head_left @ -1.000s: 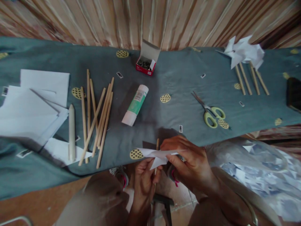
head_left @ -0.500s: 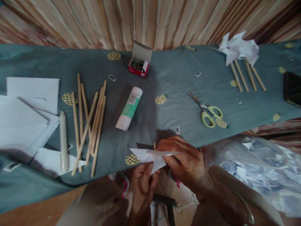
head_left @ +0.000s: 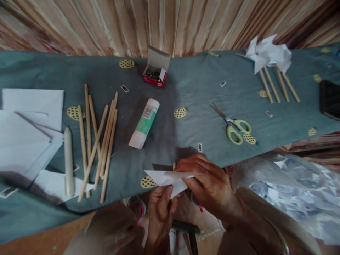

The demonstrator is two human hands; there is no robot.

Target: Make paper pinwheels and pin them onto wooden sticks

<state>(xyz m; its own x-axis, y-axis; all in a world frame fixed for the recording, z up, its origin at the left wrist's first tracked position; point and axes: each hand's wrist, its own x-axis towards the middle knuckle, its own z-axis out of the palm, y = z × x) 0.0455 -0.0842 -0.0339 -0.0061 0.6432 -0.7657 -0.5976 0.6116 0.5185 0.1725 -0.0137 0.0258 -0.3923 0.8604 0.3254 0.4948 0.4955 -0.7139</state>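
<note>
Both my hands work at the near edge of a grey-blue cloth. My left hand is closed round a thin wooden stick whose tip pokes up behind a folded white paper pinwheel. My right hand pinches the pinwheel's paper from the right and above, fingers closed on it. A glue stick lies just beyond, and green-handled scissors lie to the right.
Several loose wooden sticks and a white candle-like rod lie left, beside white paper sheets. An open red box of pins sits at the back. Finished pinwheels on sticks lie far right, a dark object at the edge.
The view has drifted slightly, so things on the cloth appear shifted left. My hands stay on the pinwheel and stick with only small finger adjustments.
</note>
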